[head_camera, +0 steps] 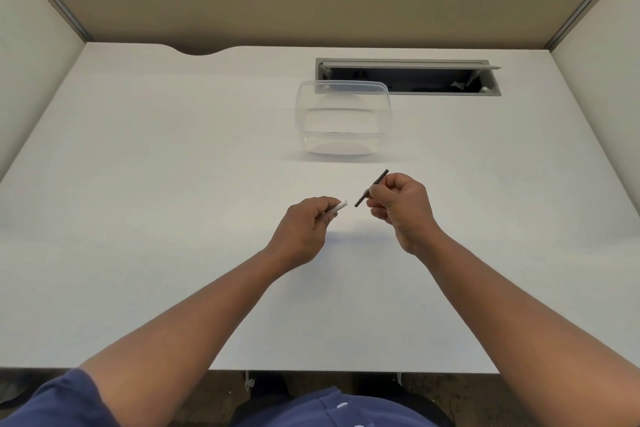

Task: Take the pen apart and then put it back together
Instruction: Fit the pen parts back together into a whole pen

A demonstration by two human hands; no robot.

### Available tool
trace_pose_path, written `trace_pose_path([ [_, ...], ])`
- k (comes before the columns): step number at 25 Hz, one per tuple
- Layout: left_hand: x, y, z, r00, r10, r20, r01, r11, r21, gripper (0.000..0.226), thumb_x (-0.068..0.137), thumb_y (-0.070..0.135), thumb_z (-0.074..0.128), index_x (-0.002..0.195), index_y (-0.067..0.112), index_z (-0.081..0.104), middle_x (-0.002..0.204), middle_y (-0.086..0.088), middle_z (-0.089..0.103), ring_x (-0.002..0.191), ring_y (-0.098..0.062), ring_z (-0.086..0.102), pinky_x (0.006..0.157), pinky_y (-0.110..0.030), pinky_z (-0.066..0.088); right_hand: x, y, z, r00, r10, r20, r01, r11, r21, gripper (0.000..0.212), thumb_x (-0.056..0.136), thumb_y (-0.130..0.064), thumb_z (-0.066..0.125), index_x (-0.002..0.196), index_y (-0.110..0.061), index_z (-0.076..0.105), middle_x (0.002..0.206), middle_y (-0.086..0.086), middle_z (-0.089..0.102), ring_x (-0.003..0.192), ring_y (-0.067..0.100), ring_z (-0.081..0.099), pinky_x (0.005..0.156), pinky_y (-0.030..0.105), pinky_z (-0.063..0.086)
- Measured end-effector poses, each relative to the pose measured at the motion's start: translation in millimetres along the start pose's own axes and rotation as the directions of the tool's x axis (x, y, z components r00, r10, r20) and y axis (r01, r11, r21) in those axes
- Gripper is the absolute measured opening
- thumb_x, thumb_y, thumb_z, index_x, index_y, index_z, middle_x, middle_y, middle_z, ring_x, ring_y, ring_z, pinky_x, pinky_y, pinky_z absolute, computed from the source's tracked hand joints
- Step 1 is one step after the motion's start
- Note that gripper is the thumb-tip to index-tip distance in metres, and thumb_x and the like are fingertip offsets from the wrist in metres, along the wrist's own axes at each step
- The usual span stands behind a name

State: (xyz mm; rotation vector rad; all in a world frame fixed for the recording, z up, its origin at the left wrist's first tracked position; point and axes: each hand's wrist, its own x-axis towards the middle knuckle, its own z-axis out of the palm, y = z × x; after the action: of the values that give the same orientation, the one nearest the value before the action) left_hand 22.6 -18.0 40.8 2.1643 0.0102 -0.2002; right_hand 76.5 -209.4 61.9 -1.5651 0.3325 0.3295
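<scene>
While the white barrel (338, 208) is pinched in the left hand (304, 229) and the dark refill (371, 188) in the right hand (401, 208), their tips should be aligned squarely.

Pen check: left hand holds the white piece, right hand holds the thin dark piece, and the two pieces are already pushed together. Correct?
Not quite. The head view shows the white piece and the thin dark piece apart, with a gap between their near ends. The holds by left hand and right hand are as stated.

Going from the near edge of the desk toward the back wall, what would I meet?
Left hand with the white pen piece → right hand with the dark pen piece → clear plastic container → open cable hatch.
</scene>
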Motion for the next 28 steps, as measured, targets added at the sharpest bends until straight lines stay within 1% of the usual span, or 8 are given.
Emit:
trace_pose_path([
  [2, -1, 2, 0, 1.000, -0.008, -0.010, 0.007, 1.000, -0.022, 0.018, 0.103, 0.017, 0.054, 0.109, 0.024, 0.069, 0.096, -0.004, 0.071, 0.091, -0.029, 0.063, 0.084, -0.051, 0.054, -4, -4, 1, 1.000, -0.001, 0.021, 0.000, 0.998, 0.067, 0.005, 0.087, -0.003, 0.065, 0.084, -0.006, 0.062, 0.086, 0.014, 0.071, 0.070, 0.020, 0.064, 0.068, 0.030, 0.054],
  [4, -1, 5, 0, 1.000, -0.015, -0.022, 0.014, 0.999, -0.050, 0.019, 0.102, 0.016, 0.055, 0.109, 0.026, 0.069, 0.099, -0.003, 0.073, 0.095, -0.029, 0.065, 0.087, -0.049, 0.055, -7, -7, 3, 0.999, -0.012, 0.049, 0.006, 0.994, 0.112, 0.006, 0.087, -0.003, 0.065, 0.083, -0.007, 0.063, 0.089, 0.015, 0.071, 0.072, 0.020, 0.064, 0.069, 0.031, 0.054],
  [10, -2, 9, 0, 0.999, -0.017, -0.027, 0.015, 0.998, -0.065, 0.017, 0.102, 0.015, 0.055, 0.108, 0.022, 0.069, 0.100, -0.007, 0.073, 0.098, -0.032, 0.066, 0.089, -0.051, 0.055, -13, -9, 6, 0.998, -0.037, 0.052, 0.029, 0.988, 0.149, 0.004, 0.087, -0.003, 0.067, 0.087, -0.006, 0.064, 0.088, 0.016, 0.071, 0.073, 0.019, 0.066, 0.072, 0.032, 0.055],
  [16, -4, 9, 1, 1.000, -0.009, -0.019, 0.008, 0.997, -0.072, 0.015, 0.102, 0.016, 0.055, 0.104, 0.024, 0.068, 0.098, -0.008, 0.072, 0.098, -0.033, 0.065, 0.088, -0.053, 0.054, -17, -7, 7, 0.996, -0.067, 0.063, 0.062, 0.995, 0.079, 0.005, 0.087, -0.002, 0.067, 0.092, -0.001, 0.065, 0.087, 0.015, 0.072, 0.073, 0.019, 0.066, 0.069, 0.028, 0.056],
  [20, -5, 12, 1, 1.000, -0.009, -0.021, 0.007, 0.997, -0.080, 0.016, 0.102, 0.015, 0.055, 0.106, 0.023, 0.069, 0.099, -0.007, 0.073, 0.099, -0.033, 0.065, 0.089, -0.052, 0.054, -19, -5, 7, 0.990, -0.091, 0.107, 0.087, 0.995, 0.040, 0.004, 0.086, -0.001, 0.069, 0.088, -0.004, 0.067, 0.080, 0.011, 0.068, 0.073, 0.019, 0.064, 0.071, 0.030, 0.055],
  [24, -6, 11, 1, 1.000, -0.013, -0.024, 0.010, 0.994, -0.106, 0.017, 0.101, 0.013, 0.056, 0.106, 0.021, 0.069, 0.099, -0.005, 0.073, 0.099, -0.033, 0.065, 0.089, -0.051, 0.054, -19, 0, 6, 0.984, -0.096, 0.149, 0.092, 0.995, 0.034, 0.011, 0.086, 0.003, 0.068, 0.096, 0.003, 0.069, 0.082, 0.010, 0.067, 0.076, 0.020, 0.059, 0.072, 0.031, 0.051],
  [28, -6, 10, 2, 0.999, -0.012, -0.031, 0.008, 0.993, -0.119, 0.018, 0.101, 0.014, 0.056, 0.107, 0.023, 0.070, 0.099, -0.002, 0.073, 0.098, -0.030, 0.065, 0.090, -0.050, 0.054, -20, 3, 5, 0.985, -0.086, 0.152, 0.081, 0.996, 0.034, 0.012, 0.086, 0.000, 0.073, 0.096, -0.005, 0.072, 0.084, 0.007, 0.070, 0.076, 0.017, 0.063, 0.070, 0.026, 0.054],
])
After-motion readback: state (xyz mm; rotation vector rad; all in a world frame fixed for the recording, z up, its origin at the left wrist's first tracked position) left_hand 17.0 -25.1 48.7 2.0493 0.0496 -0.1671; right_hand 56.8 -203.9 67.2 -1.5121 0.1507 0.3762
